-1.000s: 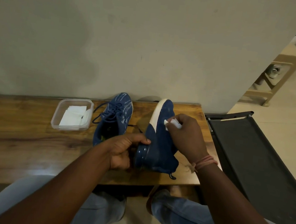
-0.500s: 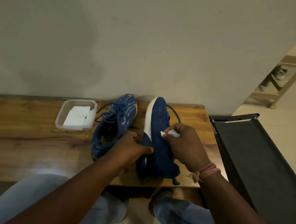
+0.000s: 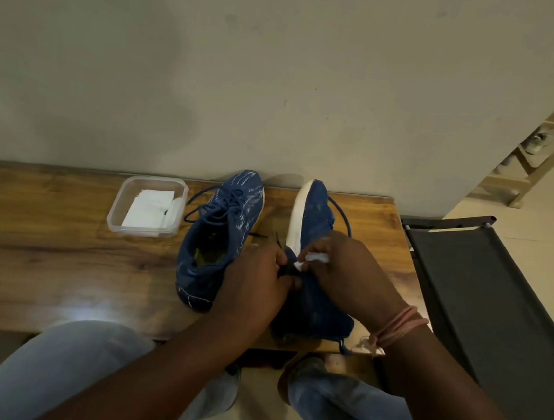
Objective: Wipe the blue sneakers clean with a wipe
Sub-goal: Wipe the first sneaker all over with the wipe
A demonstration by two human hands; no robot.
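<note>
Two blue sneakers sit on a wooden table [image 3: 42, 253]. The left sneaker [image 3: 222, 224] stands upright with its laces loose. The right sneaker [image 3: 315, 220] lies tipped on its side, white sole edge facing left, toe toward the wall. My left hand [image 3: 254, 286] grips the heel part of the tipped sneaker. My right hand [image 3: 347, 275] pinches a small white wipe [image 3: 315, 258] and presses it against the sneaker's blue side near the sole.
A clear plastic container [image 3: 147, 206] with white wipes stands left of the sneakers. A dark fabric chair [image 3: 498, 301] is at the table's right end. The wall runs along the table's far edge. My knees are below the near edge.
The wipe has moved down the tipped sneaker from its toe area toward the heel. My left hand has shifted its grip up onto the heel. The sneaker has rolled slightly, showing more sole edge.
</note>
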